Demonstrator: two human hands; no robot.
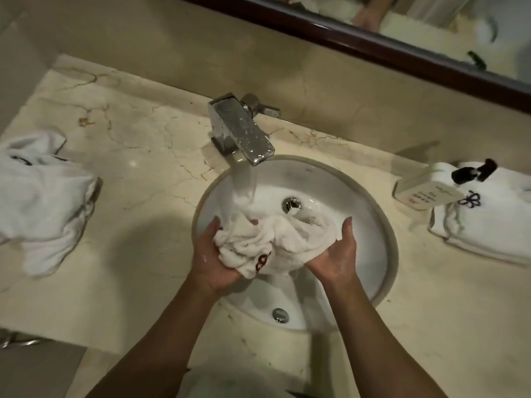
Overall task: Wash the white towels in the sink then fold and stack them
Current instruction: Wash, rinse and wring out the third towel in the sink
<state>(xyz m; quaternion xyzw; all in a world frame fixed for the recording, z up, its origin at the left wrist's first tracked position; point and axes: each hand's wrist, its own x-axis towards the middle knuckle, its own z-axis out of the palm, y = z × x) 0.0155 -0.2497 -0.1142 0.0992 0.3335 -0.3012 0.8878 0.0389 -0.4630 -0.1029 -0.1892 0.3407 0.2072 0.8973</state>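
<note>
Two hands cup one wet white towel (270, 245) in the sink (370, 248), under the running faucet (244, 133) at twelve o'clock for soaking: left hand (211, 262) and right hand (337, 254), each grip clamped on the cloth.

We stand at a beige marble vanity counter (138, 156) veined with brown, its matching backsplash (201, 53) rising behind. Above it we see a mirror (431, 15) in a dark wooden frame (373, 50). Soft, warm light falls from above, casting shadows across the stone.
</note>
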